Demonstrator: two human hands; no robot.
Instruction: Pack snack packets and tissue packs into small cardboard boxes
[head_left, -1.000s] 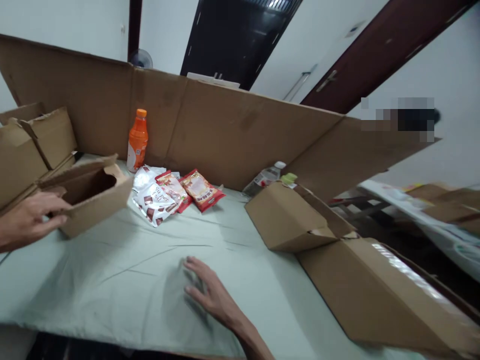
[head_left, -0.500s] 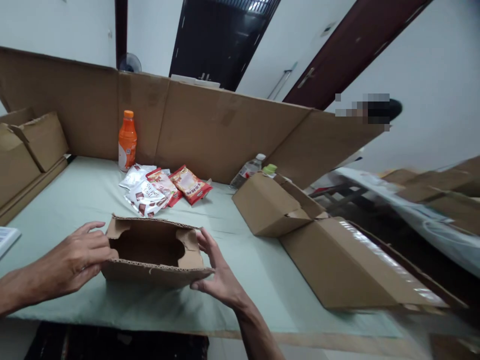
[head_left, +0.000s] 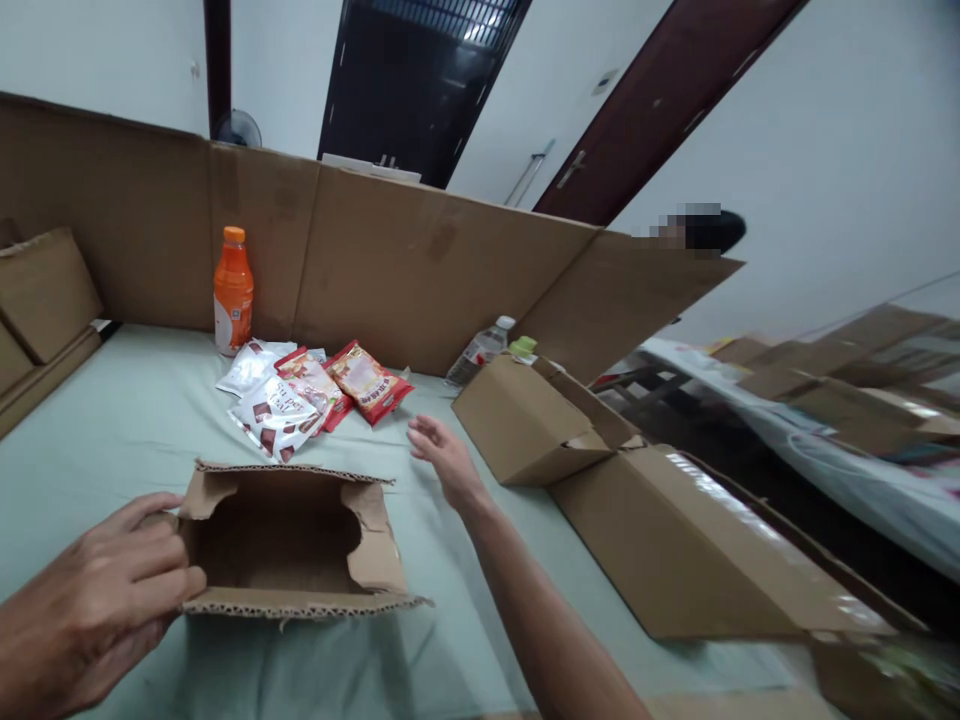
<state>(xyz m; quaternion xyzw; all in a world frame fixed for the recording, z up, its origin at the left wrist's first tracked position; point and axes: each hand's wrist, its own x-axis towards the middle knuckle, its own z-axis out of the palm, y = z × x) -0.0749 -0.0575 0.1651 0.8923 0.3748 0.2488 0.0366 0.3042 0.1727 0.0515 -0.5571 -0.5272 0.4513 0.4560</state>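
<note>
open carton (head_left: 379,545) on the near part of my desk (head_left: 135,420): mouth facing up and toward me, long axis running left to right. my left hand (head_left: 105,585) pinches its left end; my right hand (head_left: 448,462), fingers loosely parted, is near 2 red packets (head_left: 369,382). white packets (head_left: 274,415) lie beyond the carton, before an upright orange bottle (head_left: 234,295). cardboard boxes (head_left: 667,550) flank the right; a cardboard screen (head_left: 390,260) blocks the back.

dim, cool light; glare on shiny strip (head_left: 750,525); soft shadows on pale green cloth (head_left: 142,420); right side blurred; edges stretched
</note>
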